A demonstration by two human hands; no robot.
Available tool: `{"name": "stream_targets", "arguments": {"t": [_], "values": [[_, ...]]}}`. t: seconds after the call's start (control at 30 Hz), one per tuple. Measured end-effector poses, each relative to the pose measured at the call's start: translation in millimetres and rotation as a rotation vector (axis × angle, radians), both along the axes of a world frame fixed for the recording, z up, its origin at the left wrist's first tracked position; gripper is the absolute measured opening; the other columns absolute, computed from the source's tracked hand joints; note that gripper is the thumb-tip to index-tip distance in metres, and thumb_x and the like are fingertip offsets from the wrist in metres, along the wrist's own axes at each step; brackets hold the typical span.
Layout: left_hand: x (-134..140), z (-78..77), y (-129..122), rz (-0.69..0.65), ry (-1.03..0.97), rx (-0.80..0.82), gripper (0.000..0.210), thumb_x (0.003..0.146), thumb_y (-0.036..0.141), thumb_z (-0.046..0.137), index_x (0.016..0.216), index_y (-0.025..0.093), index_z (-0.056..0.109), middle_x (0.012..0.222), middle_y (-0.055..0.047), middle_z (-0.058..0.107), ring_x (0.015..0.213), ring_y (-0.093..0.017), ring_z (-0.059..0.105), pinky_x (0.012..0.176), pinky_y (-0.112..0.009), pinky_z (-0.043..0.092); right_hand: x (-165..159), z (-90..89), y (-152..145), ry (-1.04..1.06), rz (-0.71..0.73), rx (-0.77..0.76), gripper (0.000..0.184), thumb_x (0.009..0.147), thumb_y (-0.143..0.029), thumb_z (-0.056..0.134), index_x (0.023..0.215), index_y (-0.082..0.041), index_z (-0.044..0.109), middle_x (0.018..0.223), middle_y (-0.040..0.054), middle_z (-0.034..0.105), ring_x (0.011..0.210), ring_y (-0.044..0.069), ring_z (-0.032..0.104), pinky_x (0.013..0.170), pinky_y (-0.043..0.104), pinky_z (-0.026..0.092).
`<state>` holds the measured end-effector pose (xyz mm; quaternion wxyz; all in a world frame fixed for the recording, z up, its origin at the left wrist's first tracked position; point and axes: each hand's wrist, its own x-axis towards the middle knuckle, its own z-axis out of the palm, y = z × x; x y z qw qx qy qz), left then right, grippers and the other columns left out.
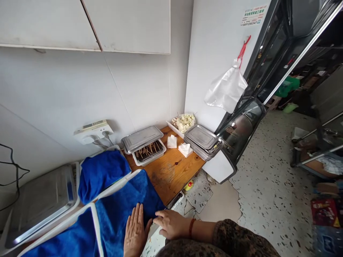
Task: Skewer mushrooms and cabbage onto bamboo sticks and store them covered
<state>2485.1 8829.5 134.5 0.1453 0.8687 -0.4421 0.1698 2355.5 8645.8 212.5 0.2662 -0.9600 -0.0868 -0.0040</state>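
A blue cloth covers a white-rimmed tray in front of me. My left hand lies flat on this cloth, fingers stretched out and close together. At the cloth's near right edge is my right hand, with its fingers bent over the edge; the fingertips are partly hidden. A red band circles my right wrist. Two more blue cloths lie close by, one at the wall side and one at the lower left.
On the wooden table stand a lidded tray of skewers, folded white tissues, stacked metal trays and a tray of skewered food. A metal-lidded container sits far left. A plastic bag hangs on the right.
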Motion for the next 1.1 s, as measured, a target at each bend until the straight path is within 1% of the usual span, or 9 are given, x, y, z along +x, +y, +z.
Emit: {"name": "stream_targets", "arguments": {"t": [0.13, 0.23, 0.4, 0.53, 0.7, 0.8, 0.9, 1.0, 1.1], "values": [[-2.4, 4.8, 0.2, 0.012, 0.037, -0.017, 0.071, 0.095, 0.046, 0.042, 0.156, 0.018, 0.02, 0.149, -0.02, 0.048, 0.135, -0.036, 0.048, 0.108, -0.054, 0.041, -16.0, 5.6, -4.1, 0.103, -0.042, 0.024, 0.029, 0.085, -0.026, 0.058, 0.112, -0.016, 0.065, 0.111, 0.0115, 0.072, 0.099, 0.024, 0.067, 0.085, 0.031, 0.051], [-4.4, 17.3, -5.2, 0.018, 0.027, -0.031, 0.068, 0.095, 0.043, 0.045, 0.155, 0.019, 0.023, 0.148, -0.02, 0.048, 0.135, -0.037, 0.047, 0.106, -0.055, 0.042, -20.2, 13.6, -11.9, 0.166, -0.095, 0.078, 0.023, 0.086, -0.023, 0.055, 0.102, -0.018, 0.07, 0.098, 0.008, 0.076, 0.091, 0.023, 0.069, 0.078, 0.029, 0.05], [-12.0, 42.4, -43.4, -0.077, 0.11, -0.08, 0.061, 0.094, 0.042, 0.048, 0.149, 0.021, 0.033, 0.148, -0.019, 0.048, 0.134, -0.034, 0.049, 0.107, -0.053, 0.045, -24.9, 17.3, -40.9, 0.19, -0.121, 0.164, 0.024, 0.087, -0.021, 0.055, 0.102, -0.02, 0.074, 0.096, 0.0067, 0.078, 0.087, 0.021, 0.07, 0.073, 0.026, 0.047], [-23.6, 48.4, -105.2, -0.088, 0.282, -0.141, 0.054, 0.094, 0.043, 0.047, 0.143, 0.019, 0.043, 0.143, -0.018, 0.054, 0.132, -0.03, 0.053, 0.107, -0.048, 0.048, -34.8, 12.0, -90.7, 0.191, -0.129, 0.18, 0.024, 0.088, -0.021, 0.054, 0.101, -0.019, 0.074, 0.097, 0.0071, 0.078, 0.087, 0.022, 0.07, 0.073, 0.026, 0.045], [-48.7, 54.7, -207.0, -0.051, 0.45, -0.208, 0.047, 0.092, 0.043, 0.05, 0.131, 0.018, 0.055, 0.129, -0.015, 0.066, 0.123, -0.029, 0.061, 0.104, -0.048, 0.05, -58.7, 11.2, -185.5, 0.212, -0.145, 0.217, 0.025, 0.091, -0.023, 0.049, 0.095, -0.019, 0.074, 0.093, 0.007, 0.077, 0.085, 0.022, 0.068, 0.071, 0.026, 0.042], [-66.5, 71.3, -270.8, 0.019, 0.591, -0.244, 0.042, 0.089, 0.042, 0.053, 0.122, 0.018, 0.061, 0.122, -0.014, 0.069, 0.116, -0.028, 0.065, 0.101, -0.046, 0.052, -75.1, 14.9, -241.8, 0.225, -0.159, 0.266, 0.028, 0.092, -0.023, 0.046, 0.099, -0.019, 0.073, 0.096, 0.008, 0.076, 0.086, 0.022, 0.066, 0.072, 0.027, 0.041], [-78.1, 93.1, -327.4, 0.086, 0.836, -0.309, 0.041, 0.084, 0.043, 0.058, 0.117, 0.019, 0.064, 0.121, -0.015, 0.07, 0.114, -0.029, 0.065, 0.103, -0.046, 0.049, -87.8, 17.7, -284.1, 0.24, -0.154, 0.328, 0.027, 0.091, -0.022, 0.046, 0.097, -0.02, 0.072, 0.095, 0.0073, 0.075, 0.085, 0.021, 0.064, 0.072, 0.028, 0.04], [-79.2, 109.8, -370.8, 0.166, 1.078, -0.397, 0.046, 0.077, 0.048, 0.065, 0.112, 0.02, 0.066, 0.117, -0.014, 0.071, 0.112, -0.03, 0.066, 0.103, -0.047, 0.048, -95.0, 18.1, -312.3, 0.235, -0.15, 0.401, 0.027, 0.091, -0.022, 0.045, 0.098, -0.021, 0.072, 0.095, 0.0068, 0.075, 0.085, 0.021, 0.063, 0.073, 0.028, 0.04], [-70.5, 118.4, -402.6, 0.194, 1.171, -0.428, 0.05, 0.075, 0.052, 0.066, 0.112, 0.019, 0.065, 0.117, -0.015, 0.071, 0.113, -0.029, 0.066, 0.1, -0.045, 0.05, -98.2, 17.3, -332.9, 0.222, -0.173, 0.471, 0.028, 0.092, -0.023, 0.043, 0.095, -0.021, 0.071, 0.092, 0.0067, 0.074, 0.084, 0.021, 0.062, 0.073, 0.028, 0.04]]}}
